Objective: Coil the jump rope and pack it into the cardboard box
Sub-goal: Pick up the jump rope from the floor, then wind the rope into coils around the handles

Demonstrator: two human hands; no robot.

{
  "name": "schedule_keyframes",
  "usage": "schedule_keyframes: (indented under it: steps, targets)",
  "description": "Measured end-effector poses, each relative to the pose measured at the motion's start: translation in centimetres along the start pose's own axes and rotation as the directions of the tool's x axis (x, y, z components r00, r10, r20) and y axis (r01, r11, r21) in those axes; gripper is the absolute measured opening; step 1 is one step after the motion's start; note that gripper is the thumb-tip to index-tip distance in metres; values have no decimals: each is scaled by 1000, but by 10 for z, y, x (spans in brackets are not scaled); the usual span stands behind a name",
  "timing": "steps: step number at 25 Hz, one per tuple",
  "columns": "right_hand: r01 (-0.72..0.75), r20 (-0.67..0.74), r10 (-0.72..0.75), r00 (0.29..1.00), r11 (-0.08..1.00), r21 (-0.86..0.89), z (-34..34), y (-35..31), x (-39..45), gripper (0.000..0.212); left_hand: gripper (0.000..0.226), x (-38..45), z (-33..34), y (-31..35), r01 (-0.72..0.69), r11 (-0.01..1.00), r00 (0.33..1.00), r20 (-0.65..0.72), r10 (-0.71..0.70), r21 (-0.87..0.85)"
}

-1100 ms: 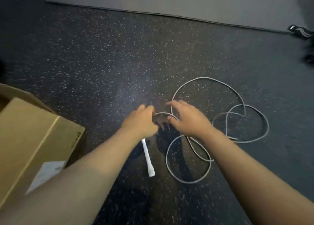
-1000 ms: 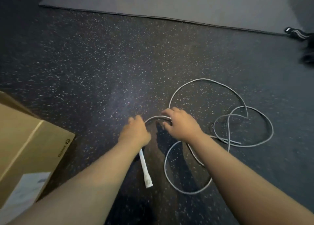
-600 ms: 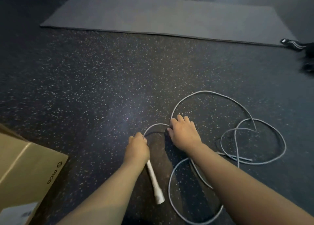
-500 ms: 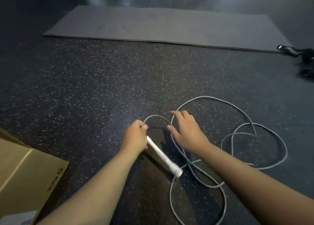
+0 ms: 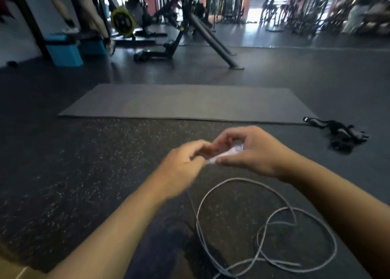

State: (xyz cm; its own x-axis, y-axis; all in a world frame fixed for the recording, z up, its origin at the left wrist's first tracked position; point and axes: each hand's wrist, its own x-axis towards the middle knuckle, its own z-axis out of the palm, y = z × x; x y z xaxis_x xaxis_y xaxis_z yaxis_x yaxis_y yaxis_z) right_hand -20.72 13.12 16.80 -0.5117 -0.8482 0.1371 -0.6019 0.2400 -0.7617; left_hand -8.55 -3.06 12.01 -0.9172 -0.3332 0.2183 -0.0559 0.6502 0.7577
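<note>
The grey jump rope point(image 5: 272, 221) lies in loose overlapping loops on the dark speckled floor, low and right of centre. Its white handle point(image 5: 229, 153) is lifted off the floor and sits between my two hands, blurred and mostly covered by fingers. My right hand point(image 5: 251, 152) is closed around the handle from the right. My left hand point(image 5: 183, 165) pinches at its left end, where the rope leaves it. Only a tan corner of the cardboard box point(image 5: 12, 269) shows at the bottom left edge.
A grey exercise mat point(image 5: 185, 102) lies flat beyond my hands. A black strap bundle point(image 5: 339, 134) sits on the floor to the right. Gym machines point(image 5: 190, 25), a teal block point(image 5: 63, 51) and a person's legs stand far behind the mat.
Both hands rose from the floor with the white handle, now held between them. The view tilted up, so the gym room shows and the box slid nearly out of frame.
</note>
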Motion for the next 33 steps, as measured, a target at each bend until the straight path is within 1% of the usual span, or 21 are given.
schedule_keyframes:
  steps: [2,4,6,8,10,12,13,14,15,16,17,18,19,20,22,24,27,29,31,32,33]
  targets:
    - [60,-172,-11,985,957,282,-21,-14,7,39,38,10,-7,39,-127,988,990,54,132,-91]
    - [103,-277,23,961,896,431,-26,-19,9,46,24,24,-12,62,-155,978,988,-34,151,-142]
    - [68,-214,46,976,867,495,-16,-13,2,54,13,32,-20,77,-116,911,989,-130,69,-396]
    - [-4,-50,31,998,884,468,1,-7,-8,54,15,34,-29,83,-45,810,987,-151,-54,-585]
    - [-22,24,12,1000,881,472,12,-3,-11,46,25,32,-33,80,3,768,984,-136,-117,-640]
    - [10,-20,0,1000,883,470,14,1,-6,34,38,30,-36,75,7,790,970,-188,-155,-613]
    - [33,-70,-4,998,905,424,10,4,-1,28,53,31,-40,71,12,841,946,-267,-184,-541]
    - [59,-115,-21,993,940,337,3,5,4,23,77,31,-46,65,42,919,900,-385,-205,-392]
    - [80,-142,-49,989,971,223,-6,5,8,19,100,32,-53,63,65,988,856,-501,-126,-138]
    - [100,-143,-84,986,989,108,-16,4,11,18,107,32,-59,65,32,979,862,-502,74,200]
    - [127,-136,-125,983,992,2,-27,1,14,18,96,34,-62,70,-86,852,880,-361,308,517]
    - [152,-134,-160,978,986,-69,-37,-3,16,19,75,37,-64,80,-229,674,892,-127,435,702]
    - [166,-141,-178,974,982,-95,-45,-8,17,21,56,42,-65,90,-329,573,903,71,424,751]
    - [168,-152,-178,972,983,-77,-52,-11,16,22,44,47,-66,98,-358,553,919,178,352,752]
    - [136,-138,-128,982,989,49,-60,-12,9,22,31,57,-69,104,-360,594,932,247,265,720]
    - [60,-102,-47,994,989,135,-67,-1,-4,24,26,63,-77,102,-381,611,925,273,266,694]
    - [-50,-97,75,992,969,243,-77,24,-19,34,25,67,-97,89,-327,794,943,237,235,512]
    - [-91,-95,130,987,938,334,-81,36,-23,37,26,68,-106,79,-274,905,958,175,228,325]
    - [-95,-118,149,982,924,371,-79,38,-20,38,23,66,-103,74,-196,980,979,66,194,16]
    - [-64,-141,131,981,913,403,-76,35,-15,36,22,64,-95,74,-148,972,989,4,151,-183]
    - [-16,-166,99,981,898,440,-74,29,-9,33,21,63,-85,77,-103,917,994,-66,84,-385]
